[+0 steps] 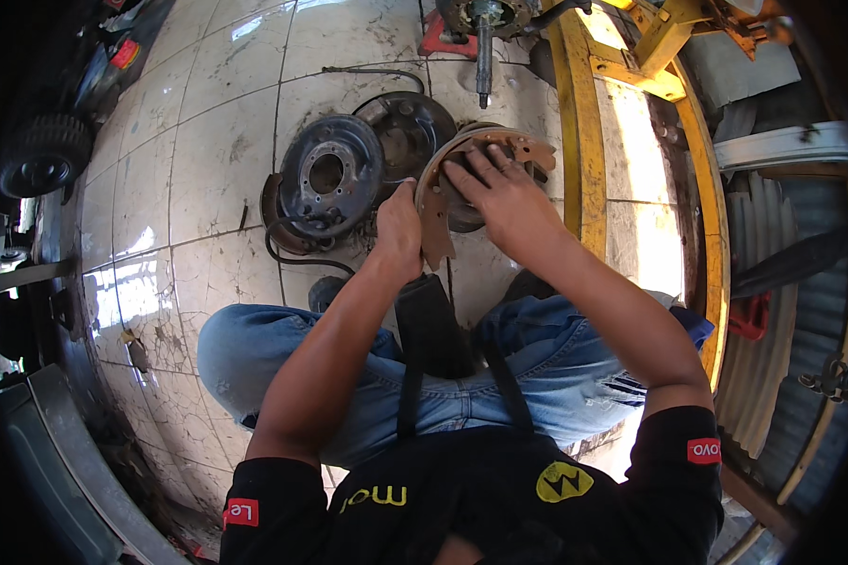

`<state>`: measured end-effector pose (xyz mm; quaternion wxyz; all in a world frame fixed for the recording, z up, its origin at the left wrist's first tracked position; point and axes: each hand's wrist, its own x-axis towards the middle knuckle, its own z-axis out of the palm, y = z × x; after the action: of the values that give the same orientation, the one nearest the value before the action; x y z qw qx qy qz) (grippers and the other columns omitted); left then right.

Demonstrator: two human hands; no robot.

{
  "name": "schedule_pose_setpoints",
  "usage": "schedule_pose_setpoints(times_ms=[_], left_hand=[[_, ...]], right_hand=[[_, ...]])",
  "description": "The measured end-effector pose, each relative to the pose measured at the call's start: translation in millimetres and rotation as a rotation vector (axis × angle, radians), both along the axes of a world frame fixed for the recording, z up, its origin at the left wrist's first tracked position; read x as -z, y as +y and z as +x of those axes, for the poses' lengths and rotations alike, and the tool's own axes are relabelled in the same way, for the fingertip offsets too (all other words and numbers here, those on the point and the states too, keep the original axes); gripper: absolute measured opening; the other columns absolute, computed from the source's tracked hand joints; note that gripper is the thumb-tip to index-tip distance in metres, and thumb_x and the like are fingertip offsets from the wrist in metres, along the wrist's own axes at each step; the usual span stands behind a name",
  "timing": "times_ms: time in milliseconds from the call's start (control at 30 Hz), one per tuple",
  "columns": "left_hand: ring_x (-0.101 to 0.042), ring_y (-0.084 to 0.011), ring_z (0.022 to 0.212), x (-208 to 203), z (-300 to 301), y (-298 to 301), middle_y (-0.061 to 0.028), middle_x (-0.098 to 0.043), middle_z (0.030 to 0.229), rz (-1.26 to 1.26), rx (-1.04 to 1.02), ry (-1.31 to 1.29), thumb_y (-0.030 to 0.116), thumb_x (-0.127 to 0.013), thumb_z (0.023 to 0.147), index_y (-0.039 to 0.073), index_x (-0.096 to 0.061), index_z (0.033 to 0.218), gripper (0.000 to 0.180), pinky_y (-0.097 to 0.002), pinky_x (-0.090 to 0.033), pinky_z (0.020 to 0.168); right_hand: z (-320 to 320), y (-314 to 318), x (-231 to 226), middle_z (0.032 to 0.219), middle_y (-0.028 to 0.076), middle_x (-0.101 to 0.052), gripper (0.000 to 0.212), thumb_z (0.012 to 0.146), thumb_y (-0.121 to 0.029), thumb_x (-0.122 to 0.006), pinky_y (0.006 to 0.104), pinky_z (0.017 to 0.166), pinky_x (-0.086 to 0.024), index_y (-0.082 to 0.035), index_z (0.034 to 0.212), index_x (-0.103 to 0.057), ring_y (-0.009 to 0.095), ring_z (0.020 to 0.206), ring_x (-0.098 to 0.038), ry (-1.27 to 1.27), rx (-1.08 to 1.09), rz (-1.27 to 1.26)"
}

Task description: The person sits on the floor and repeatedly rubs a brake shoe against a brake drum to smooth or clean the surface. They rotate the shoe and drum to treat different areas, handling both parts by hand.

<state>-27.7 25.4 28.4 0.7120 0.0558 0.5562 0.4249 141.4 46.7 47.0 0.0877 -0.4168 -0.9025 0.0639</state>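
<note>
**Left grip (401, 234) is grasping a brake shoe (436, 224) above the tiles**

From where I'm standing, a person in blue jeans (254, 348) is sitting low over the tiled floor (221, 169), knees spreading wide, both forearms reaching forward. The left grip is clasping the near-left edge of the brown, curved brake shoe, its thumb pointing up along the rim. The right grip (516, 200) is laying spread fingers over the inner side of the shoe; its thumb is hiding from me, so I'm not managing to tell whether it is closing on anything. The brake shoe is tilting on edge in front of the person, just right of two dark round parts.

Of those, the front plate (352, 169) is showing a hole in its middle and is overlapping the rear plate (420, 127). A black hose (287, 260) is curling out below the front plate, and a rusty curved piece (271, 212) is peeking out at its left. A black pouch (432, 325) is hanging between the thighs.

Farther off, a metal shaft (484, 61) is pointing toward the person, with a red stand (443, 36) showing beside it. A yellow frame (579, 141) is running along the right, and a tyre (47, 155) is sitting far to the left.
</note>
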Motion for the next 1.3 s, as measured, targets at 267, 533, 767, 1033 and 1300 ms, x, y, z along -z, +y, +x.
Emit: schedule_pose_setpoints(times_ms=[267, 533, 767, 1033, 1300], left_hand=[[-0.061, -0.0176, 0.079, -4, 1, 0, -0.0030, -0.063, 0.093, -0.011, -0.013, -0.006, 0.034, -0.043, 0.099, 0.013, -0.063, 0.107, 0.030, -0.0365, -0.051, 0.066], [-0.061, -0.0208, 0.084, 2, 1, 0, -0.0074, -0.064, 0.097, 0.008, -0.013, 0.003, 0.038, -0.040, 0.102, 0.008, -0.062, 0.111, 0.038, -0.0400, -0.051, 0.072], [-0.061, -0.0188, 0.081, 6, -1, 1, -0.0047, -0.064, 0.095, 0.003, -0.013, -0.034, 0.034, -0.041, 0.101, 0.011, -0.062, 0.109, 0.032, -0.0368, -0.051, 0.069], [-0.061, -0.0178, 0.079, 1, 0, -1, -0.0036, -0.064, 0.093, 0.001, -0.018, -0.019, 0.033, -0.044, 0.100, 0.013, -0.063, 0.107, 0.029, -0.0356, -0.051, 0.067], [-0.061, -0.0170, 0.080, 3, 0, -1, -0.0024, -0.064, 0.094, -0.007, -0.005, -0.007, 0.036, -0.042, 0.100, 0.013, -0.063, 0.109, 0.032, -0.0354, -0.051, 0.067]], right_hand=[[1, 2, 0, 0.141, 0.026, -0.048, 0.055, 0.086, -0.004, -0.055, 0.0521, 0.107, -0.041, -0.009, 0.140, -0.048, 0.050, 0.129, -0.047, -0.016, 0.007, -0.007], [-1, 1, -1, 0.142, 0.024, -0.049, 0.056, 0.086, -0.004, -0.057, 0.0515, 0.108, -0.041, -0.010, 0.141, -0.048, 0.049, 0.129, -0.047, -0.034, 0.006, -0.013], [0, 0, -3, 0.143, 0.020, -0.049, 0.055, 0.086, -0.004, -0.056, 0.0510, 0.109, -0.040, -0.011, 0.140, -0.049, 0.048, 0.130, -0.047, -0.031, -0.019, -0.023], [-1, -1, -4, 0.142, 0.018, -0.050, 0.052, 0.087, -0.004, -0.054, 0.0500, 0.108, -0.041, -0.010, 0.138, -0.050, 0.046, 0.130, -0.047, -0.011, -0.049, -0.044], [-3, -6, -8, 0.139, 0.018, -0.052, 0.051, 0.086, -0.003, -0.055, 0.0491, 0.108, -0.041, -0.006, 0.137, -0.050, 0.046, 0.129, -0.048, 0.017, -0.092, -0.051]])
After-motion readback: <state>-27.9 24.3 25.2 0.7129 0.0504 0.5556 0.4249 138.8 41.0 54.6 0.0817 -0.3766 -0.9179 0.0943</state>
